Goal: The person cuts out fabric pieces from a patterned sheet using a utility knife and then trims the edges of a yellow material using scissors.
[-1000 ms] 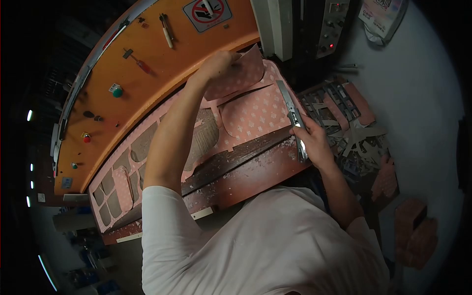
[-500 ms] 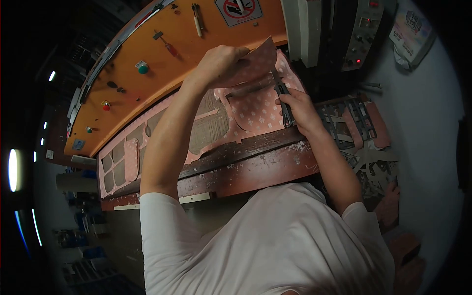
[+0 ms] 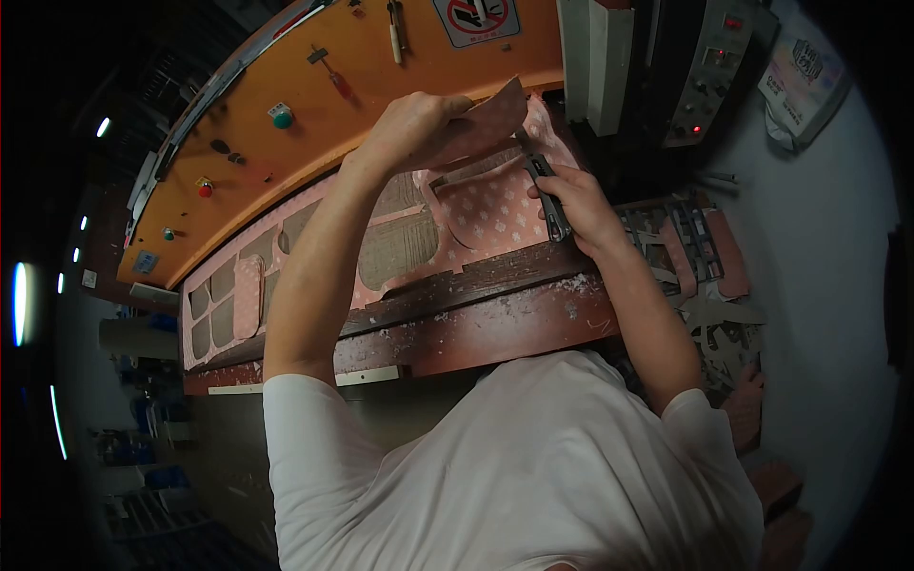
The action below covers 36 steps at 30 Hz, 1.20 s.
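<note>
My left hand is closed on the edge of a lifted pink piece of material, which is partly hidden behind it. My right hand grips a dark utility knife, its tip end pointing up toward the underside of that piece. Below both hands lies a pink sheet with a pale printed pattern, with large shapes cut out of it. Brown board shows through the openings. A loose rounded pink piece rests on the sheet at the left.
An orange panel with buttons and hanging tools rises behind the work table. A control box with red lights stands at the upper right. Offcuts are heaped at the right, below a white bag.
The lifted pink piece and the knife have shifted slightly. The whole view has turned a little. Both hands keep their hold.
</note>
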Available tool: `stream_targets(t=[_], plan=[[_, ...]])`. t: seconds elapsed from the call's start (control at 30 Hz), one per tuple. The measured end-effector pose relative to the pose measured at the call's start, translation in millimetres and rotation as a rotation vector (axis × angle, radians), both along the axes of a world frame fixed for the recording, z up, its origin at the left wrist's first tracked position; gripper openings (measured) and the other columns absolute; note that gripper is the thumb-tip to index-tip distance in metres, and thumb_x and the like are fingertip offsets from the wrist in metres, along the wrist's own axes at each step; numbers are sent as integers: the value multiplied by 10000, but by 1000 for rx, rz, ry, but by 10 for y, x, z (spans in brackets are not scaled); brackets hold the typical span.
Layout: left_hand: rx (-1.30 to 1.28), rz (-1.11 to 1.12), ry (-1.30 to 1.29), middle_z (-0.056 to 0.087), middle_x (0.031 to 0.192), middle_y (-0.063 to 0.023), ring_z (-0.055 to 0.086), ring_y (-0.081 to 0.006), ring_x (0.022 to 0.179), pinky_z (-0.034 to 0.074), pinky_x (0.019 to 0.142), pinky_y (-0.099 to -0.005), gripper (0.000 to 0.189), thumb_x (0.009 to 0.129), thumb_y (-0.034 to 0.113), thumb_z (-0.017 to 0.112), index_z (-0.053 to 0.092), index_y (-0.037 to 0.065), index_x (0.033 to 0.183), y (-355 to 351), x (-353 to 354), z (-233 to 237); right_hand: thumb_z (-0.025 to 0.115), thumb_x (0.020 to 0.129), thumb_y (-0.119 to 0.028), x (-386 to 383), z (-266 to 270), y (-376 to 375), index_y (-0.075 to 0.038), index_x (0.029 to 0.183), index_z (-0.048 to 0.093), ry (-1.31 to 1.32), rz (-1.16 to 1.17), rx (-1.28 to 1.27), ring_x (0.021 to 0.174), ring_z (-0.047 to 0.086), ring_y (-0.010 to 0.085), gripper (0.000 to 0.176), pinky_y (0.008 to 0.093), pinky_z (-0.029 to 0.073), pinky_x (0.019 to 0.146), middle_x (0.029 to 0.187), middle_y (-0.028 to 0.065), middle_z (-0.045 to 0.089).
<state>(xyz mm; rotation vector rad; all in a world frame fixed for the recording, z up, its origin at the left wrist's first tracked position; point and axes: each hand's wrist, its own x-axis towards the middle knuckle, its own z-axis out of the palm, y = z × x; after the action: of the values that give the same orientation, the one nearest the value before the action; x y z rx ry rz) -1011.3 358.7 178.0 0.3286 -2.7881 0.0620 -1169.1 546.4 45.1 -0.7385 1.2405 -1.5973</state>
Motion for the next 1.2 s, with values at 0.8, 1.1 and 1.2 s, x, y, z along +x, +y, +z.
stream_targets(t=[0.8,1.1,1.2], plan=[[14,3,-12,683,804,-199,675,-397,777,539,683,-468,133,842,151,659,721,91,943,112,105,-28,589,923,-120,211,64,-111,9,984,677,35,-26,23,677,574,72,168,240,471,611,816,28,656],[-23,81,-71,685,813,-191,675,-392,785,531,681,-478,172,821,111,627,707,101,974,102,217,-39,607,871,-148,268,88,-77,9,947,692,264,27,108,694,596,125,194,295,475,634,795,54,655],[-65,62,-82,691,810,-178,678,-387,787,533,683,-480,162,826,110,607,695,99,962,115,241,-50,614,862,-146,264,161,-56,14,940,691,319,55,165,699,604,139,194,303,471,630,792,65,655]])
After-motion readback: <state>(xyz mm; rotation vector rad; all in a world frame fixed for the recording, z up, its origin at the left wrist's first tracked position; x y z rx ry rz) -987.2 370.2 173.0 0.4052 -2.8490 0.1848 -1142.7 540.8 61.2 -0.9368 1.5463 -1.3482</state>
